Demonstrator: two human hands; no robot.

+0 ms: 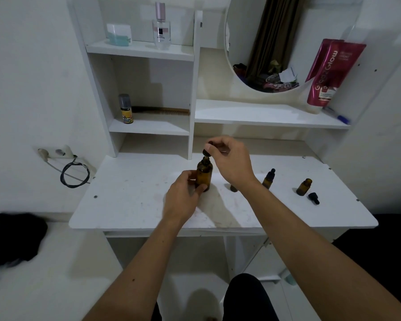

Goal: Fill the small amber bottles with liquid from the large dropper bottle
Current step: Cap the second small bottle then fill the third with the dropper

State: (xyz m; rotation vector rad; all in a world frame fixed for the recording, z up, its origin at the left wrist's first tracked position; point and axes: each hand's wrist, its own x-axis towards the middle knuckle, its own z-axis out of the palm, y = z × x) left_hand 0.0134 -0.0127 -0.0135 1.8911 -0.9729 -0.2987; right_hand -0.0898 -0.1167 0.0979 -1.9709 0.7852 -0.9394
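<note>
1. The left hand (185, 193) is curled around the big brown bottle (204, 176). The bottle stands upright on the white table (130, 200), near the middle. I think the hand holds it so it does not tip over while the top is worked
2. The right hand (229, 163) is just above the bottle. Its thumb and fingers pinch the black dropper top (207, 151). The top sits right over the bottle's mouth. I cannot tell if it is touching the bottle or just lifted off
3. Three little brown bottles wait on the table to the right. One little bottle (233, 188) is mostly hidden behind the right wrist. The next little bottle (269, 179) has its black top on. The last little bottle (304, 186) is open, and its black cap (314, 198) lies on the table just beside it
4. I think the open one is ready to be filled, because its top is already off
5. I cannot see how much liquid is in any bottle, because the glass is dark
6. The dropper should go straight up and across slowly, or drops may fall on the table
</note>
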